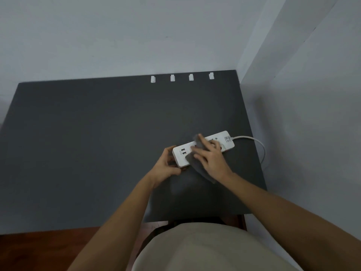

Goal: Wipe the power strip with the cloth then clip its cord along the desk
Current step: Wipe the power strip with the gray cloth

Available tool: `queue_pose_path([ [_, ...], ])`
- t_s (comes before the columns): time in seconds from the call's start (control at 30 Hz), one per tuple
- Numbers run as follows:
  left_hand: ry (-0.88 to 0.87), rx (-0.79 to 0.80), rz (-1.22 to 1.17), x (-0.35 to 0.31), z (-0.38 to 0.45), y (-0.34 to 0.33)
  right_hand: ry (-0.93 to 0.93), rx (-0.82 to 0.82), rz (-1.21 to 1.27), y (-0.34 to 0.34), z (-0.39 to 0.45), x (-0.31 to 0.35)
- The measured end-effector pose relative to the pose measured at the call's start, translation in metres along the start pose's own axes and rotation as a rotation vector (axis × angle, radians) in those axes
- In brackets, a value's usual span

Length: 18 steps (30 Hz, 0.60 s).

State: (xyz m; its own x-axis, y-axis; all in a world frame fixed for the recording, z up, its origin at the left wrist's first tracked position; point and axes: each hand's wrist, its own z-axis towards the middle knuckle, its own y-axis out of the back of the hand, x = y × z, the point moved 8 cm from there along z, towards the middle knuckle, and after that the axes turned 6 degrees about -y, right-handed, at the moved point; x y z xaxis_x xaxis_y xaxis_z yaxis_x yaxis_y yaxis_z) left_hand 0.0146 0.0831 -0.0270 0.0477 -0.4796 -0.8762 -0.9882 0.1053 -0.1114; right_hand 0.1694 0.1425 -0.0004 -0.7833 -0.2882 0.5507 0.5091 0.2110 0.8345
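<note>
The left hand (pixel 166 163) curls around the near-left end of the power strip (pixel 203 148), fingers pressed against its edge to steady it on the desk (pixel 88 143). The right hand (pixel 210 155) lies flat, fingers spread, pressing the grey cloth (pixel 197 167) onto the strip's middle. The cord (pixel 254 141) leaves the right end and drops over the desk edge. 4 white clips (pixel 181 77) sit well apart along the back edge. Risk: a hard wipe could slide the strip rightward, or cloth could snag the sockets.
</note>
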Motion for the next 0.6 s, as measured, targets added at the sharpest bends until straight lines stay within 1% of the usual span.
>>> queue_pose_path([
  [0.07, 0.027, 0.016, -0.024, -0.001, 0.003, -0.007, -0.314, -0.109, 0.078, 0.008, 0.014, -0.019],
  [0.1, 0.050, 0.008, -0.099, -0.004, 0.004, -0.011, -0.414, -0.119, 0.102, 0.006, 0.022, -0.014],
  [0.13, 0.082, -0.011, -0.201, -0.005, 0.006, -0.013, -0.434, -0.112, 0.104, 0.003, 0.029, 0.001],
  [0.17, 0.109, -0.030, -0.299, -0.006, 0.006, -0.014, -0.387, -0.095, 0.104, -0.001, 0.033, 0.019],
  [0.23, 0.133, -0.087, -0.431, -0.004, 0.002, -0.010, -0.192, -0.014, 0.123, -0.012, 0.024, 0.049],
  [0.3, 0.140, -0.121, -0.472, 0.002, 0.002, -0.003, -0.025, 0.048, 0.139, -0.011, 0.000, 0.053],
  [0.33, 0.148, -0.132, -0.468, 0.005, 0.003, 0.000, -0.001, 0.026, 0.137, -0.005, -0.009, 0.039],
  [0.37, 0.155, -0.145, -0.447, 0.007, 0.005, 0.001, -0.043, -0.028, 0.128, 0.006, -0.011, 0.019],
  [0.4, 0.156, -0.151, -0.426, 0.006, 0.006, 0.000, -0.139, -0.094, 0.123, 0.017, -0.008, -0.004],
  [0.47, 0.160, -0.156, -0.379, 0.001, 0.006, -0.006, -0.402, -0.185, 0.105, 0.028, 0.011, -0.042],
  [0.5, 0.157, -0.159, -0.361, 0.001, 0.005, -0.009, -0.488, -0.203, 0.097, 0.028, 0.020, -0.045],
  [0.53, 0.146, -0.166, -0.349, -0.001, 0.004, -0.010, -0.497, -0.205, 0.078, 0.025, 0.028, -0.035],
  [0.57, 0.132, -0.175, -0.337, -0.003, 0.005, -0.010, -0.430, -0.190, 0.060, 0.021, 0.034, -0.013],
  [0.6, 0.122, -0.187, -0.318, -0.005, 0.006, -0.009, -0.308, -0.162, 0.041, 0.013, 0.035, 0.012],
])
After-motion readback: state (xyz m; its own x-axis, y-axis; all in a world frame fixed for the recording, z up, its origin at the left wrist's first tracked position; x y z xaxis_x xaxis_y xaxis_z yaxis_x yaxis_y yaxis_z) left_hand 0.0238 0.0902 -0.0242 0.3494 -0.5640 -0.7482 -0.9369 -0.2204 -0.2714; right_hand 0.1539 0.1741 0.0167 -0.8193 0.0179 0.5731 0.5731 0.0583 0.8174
